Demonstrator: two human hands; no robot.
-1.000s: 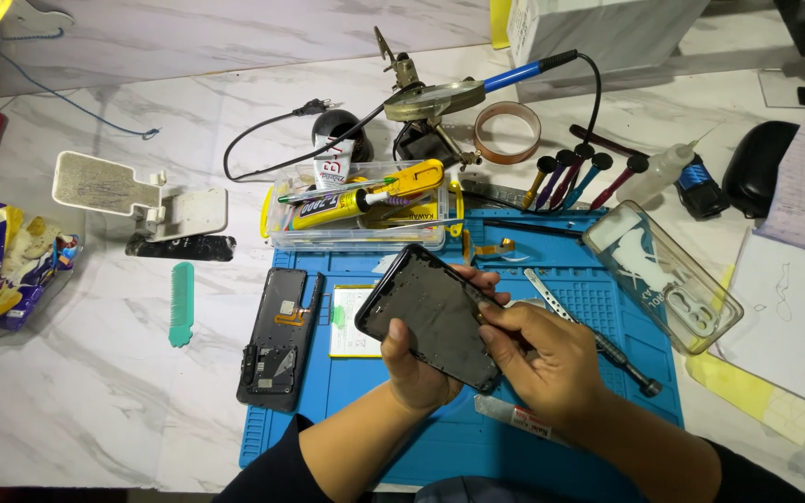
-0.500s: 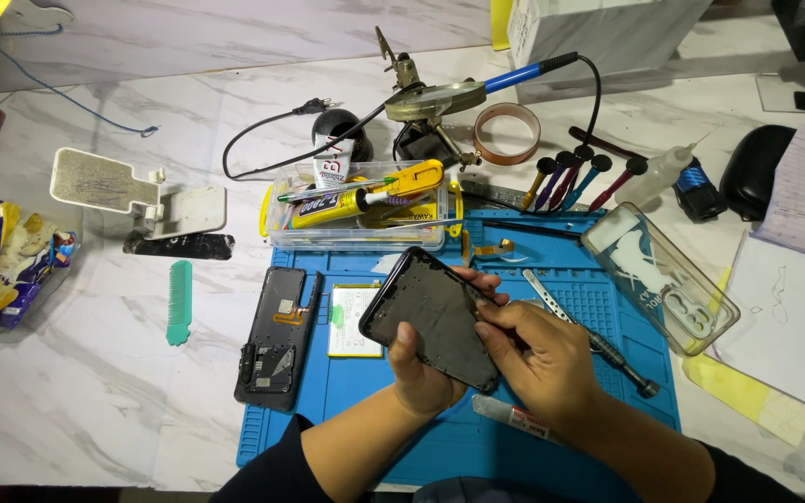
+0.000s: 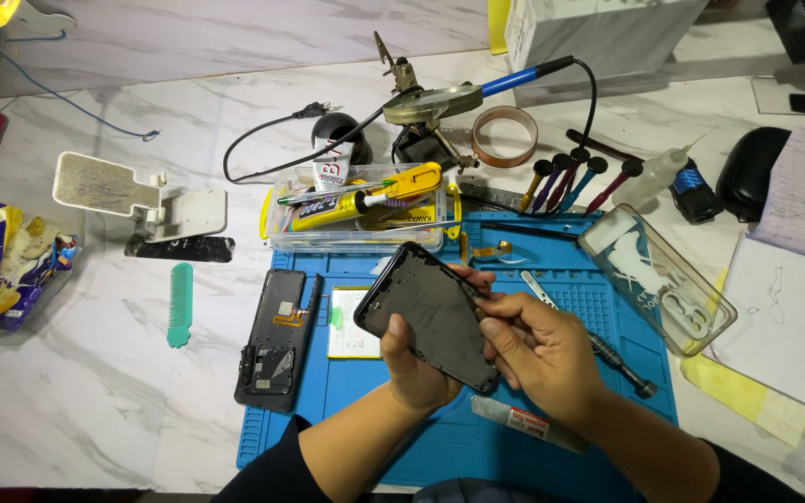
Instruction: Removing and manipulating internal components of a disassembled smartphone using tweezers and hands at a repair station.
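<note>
Matt dark phone panel over a ribbed blue mat

The phone panel (image 3: 432, 317) between the fingers (image 3: 505, 312) looks dull, dusty black plastic; the mat (image 3: 598, 307) beneath them seems matt rubber; right of them a phone case (image 3: 656, 279) is clear glossy plastic; the table (image 3: 95, 391) is smooth veined marble.

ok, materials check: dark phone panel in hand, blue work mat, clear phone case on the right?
Dark phone panel: looks like matte black plastic or a coated frame, dull with no glare; cannot tell which. Left hand holds it, right hand works at its edge. Blue work mat: probably silicone, with moulded ribs and grid cells. Clear phone case: soft clear plastic, see-through with glossy edges.
</note>
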